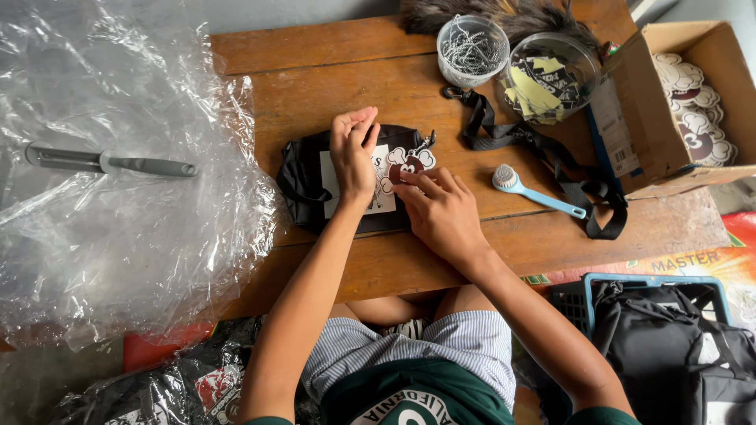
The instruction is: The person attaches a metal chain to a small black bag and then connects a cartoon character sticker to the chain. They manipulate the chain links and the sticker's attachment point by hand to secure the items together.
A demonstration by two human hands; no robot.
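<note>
My left hand (pixel 353 149) presses flat, fingers together, on the black pouch (pixel 311 185) lying on the wooden table (pixel 331 86). My right hand (pixel 441 211), just right of the pouch, pinches the cloud-shaped tag (pixel 409 164) at its edge (the tag lies on the pouch's right end). Further right of the pouch lie a blue brush (pixel 535 193) and a black strap (pixel 543 149).

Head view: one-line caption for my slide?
Both hands, left hand and right hand, press a cartoon tag onto a black pouch on a wooden table.
</note>
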